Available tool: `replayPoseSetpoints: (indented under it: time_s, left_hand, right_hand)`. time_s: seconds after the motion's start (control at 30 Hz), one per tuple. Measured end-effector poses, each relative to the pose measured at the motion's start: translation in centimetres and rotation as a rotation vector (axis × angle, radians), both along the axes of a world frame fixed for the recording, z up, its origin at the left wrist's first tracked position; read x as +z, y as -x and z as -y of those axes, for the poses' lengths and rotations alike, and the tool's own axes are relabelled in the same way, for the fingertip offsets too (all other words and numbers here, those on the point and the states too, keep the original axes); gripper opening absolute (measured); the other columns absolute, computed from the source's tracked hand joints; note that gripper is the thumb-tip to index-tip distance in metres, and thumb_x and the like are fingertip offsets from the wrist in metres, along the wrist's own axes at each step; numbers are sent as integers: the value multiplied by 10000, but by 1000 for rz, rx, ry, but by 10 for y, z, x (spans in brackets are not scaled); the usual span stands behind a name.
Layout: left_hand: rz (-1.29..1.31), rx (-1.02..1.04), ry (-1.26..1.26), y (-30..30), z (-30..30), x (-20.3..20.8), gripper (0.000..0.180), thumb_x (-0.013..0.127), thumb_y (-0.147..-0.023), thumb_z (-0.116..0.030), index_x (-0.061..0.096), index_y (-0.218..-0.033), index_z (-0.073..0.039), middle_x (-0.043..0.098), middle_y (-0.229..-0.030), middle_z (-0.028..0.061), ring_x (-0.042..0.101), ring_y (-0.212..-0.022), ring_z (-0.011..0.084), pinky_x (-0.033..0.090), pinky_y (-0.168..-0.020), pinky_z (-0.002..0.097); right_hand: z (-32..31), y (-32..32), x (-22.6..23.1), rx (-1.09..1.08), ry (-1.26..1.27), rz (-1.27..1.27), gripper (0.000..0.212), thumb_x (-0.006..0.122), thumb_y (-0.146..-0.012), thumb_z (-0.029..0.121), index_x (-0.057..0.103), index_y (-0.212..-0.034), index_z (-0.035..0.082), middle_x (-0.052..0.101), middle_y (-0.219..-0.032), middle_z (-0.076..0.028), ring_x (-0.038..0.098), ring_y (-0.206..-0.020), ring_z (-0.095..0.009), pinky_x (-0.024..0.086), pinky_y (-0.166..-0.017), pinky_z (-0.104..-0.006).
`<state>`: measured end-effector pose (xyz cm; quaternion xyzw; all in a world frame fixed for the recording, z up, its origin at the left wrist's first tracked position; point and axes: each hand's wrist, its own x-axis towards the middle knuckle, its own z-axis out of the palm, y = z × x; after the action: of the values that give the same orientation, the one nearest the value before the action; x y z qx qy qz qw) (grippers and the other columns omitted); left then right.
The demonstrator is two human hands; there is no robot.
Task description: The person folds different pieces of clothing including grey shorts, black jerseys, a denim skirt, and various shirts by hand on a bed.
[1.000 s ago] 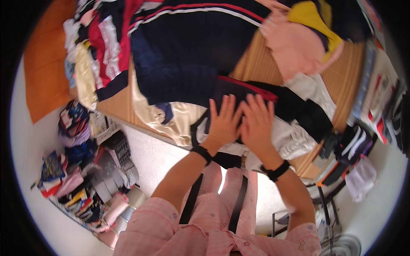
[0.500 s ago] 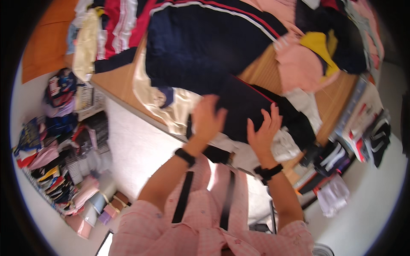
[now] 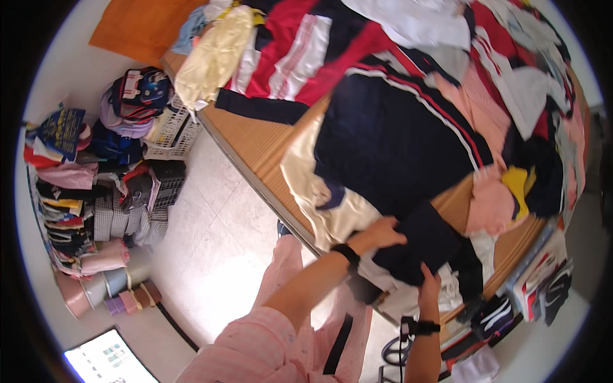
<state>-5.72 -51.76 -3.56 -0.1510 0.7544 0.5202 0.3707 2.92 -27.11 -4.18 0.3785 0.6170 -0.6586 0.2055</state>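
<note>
Together, the two hands are on a dark folded cloth [image 3: 429, 237] near the edge of the tan table [image 3: 250, 147], just beside big dark blue clothing [image 3: 389, 137] with red and white stripes. The left hand [image 3: 385, 233] touches its left side and the right hand [image 3: 430, 288] its bottom edge, but I can't tell if either is gripping it.

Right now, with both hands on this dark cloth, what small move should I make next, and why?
I'd probably lift the dark cloth evenly with both hands: your left hand is at its left edge, your right hand at its near edge, it looks compactly folded, and a loose black garment lies against it, so dragging might rumple that.
</note>
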Motion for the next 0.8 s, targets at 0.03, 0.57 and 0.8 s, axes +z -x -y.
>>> replayPoseSetpoints:
  time_s: [0.03, 0.57, 0.8]
  left_hand:
    - [23, -19, -81, 3, 2, 5, 619, 740, -617, -349, 656, -1087, 44, 667, -1058, 231, 639, -1011, 340, 508, -863, 367]
    - [505, 673, -1331, -52, 418, 205, 459, 617, -935, -333, 561, -1252, -6, 646, -1182, 114, 651, -1025, 203, 518, -913, 326]
    - [259, 847, -1258, -26, 557, 222, 487, 641, -887, -138, 493, -1328, 8, 573, -1301, 144, 561, -1195, 256, 403, -1067, 402]
  right_hand:
    - [5, 4, 15, -25, 68, -20, 443, 714, -843, 159, 557, -1196, -58, 626, -1124, -97, 598, -1015, -199, 487, -897, -328]
    - [410, 87, 301, 429, 335, -129, 450, 632, -816, 2, 525, -1253, 0, 641, -1120, -114, 639, -1020, -225, 532, -877, -341]
    - [536, 162, 285, 764, 388, -201, 417, 604, -877, 33, 519, -1285, 13, 623, -1188, -126, 644, -1042, -244, 521, -926, -384]
